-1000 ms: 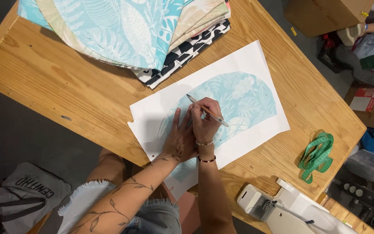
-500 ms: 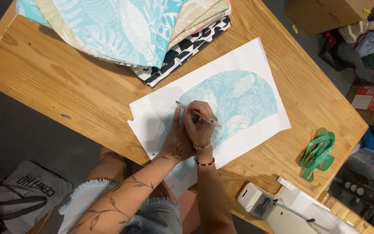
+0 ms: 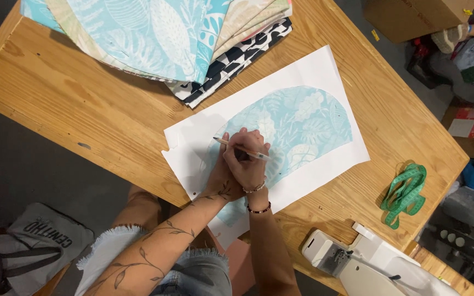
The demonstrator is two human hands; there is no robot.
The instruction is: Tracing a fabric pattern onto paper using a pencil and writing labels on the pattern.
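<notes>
Head view: wooden worktable [image 3: 72, 104] set at an angle over a dark floor, with a stack of printed fabrics [image 3: 165, 38] at its far left, a green measuring tape [image 3: 404, 193] coiled near the right edge, and a white sewing machine [image 3: 374, 263] at the near right corner. A grey bag [image 3: 34, 241] lies on the floor at near left.

White paper sheet [image 3: 314, 68] lies flat at table centre. On it rests a dome-shaped piece of pale blue leaf-print fabric [image 3: 303, 126], one rounded end towards the far right.

Right hand [image 3: 248, 161] is closed around a pencil [image 3: 242, 149] in a writing grip, tip towards the left at the fabric's edge. Left hand [image 3: 220, 178] lies pressed on the fabric and paper, largely covered by the right; whether its fingers are spread cannot be told.

Judgement: fabric is light, limp and prone to creep on smooth paper, so flat palm pressure close to the pencil tip suits it better than a pinch. Pencil is light and rigid, best gripped low on the barrel.
</notes>
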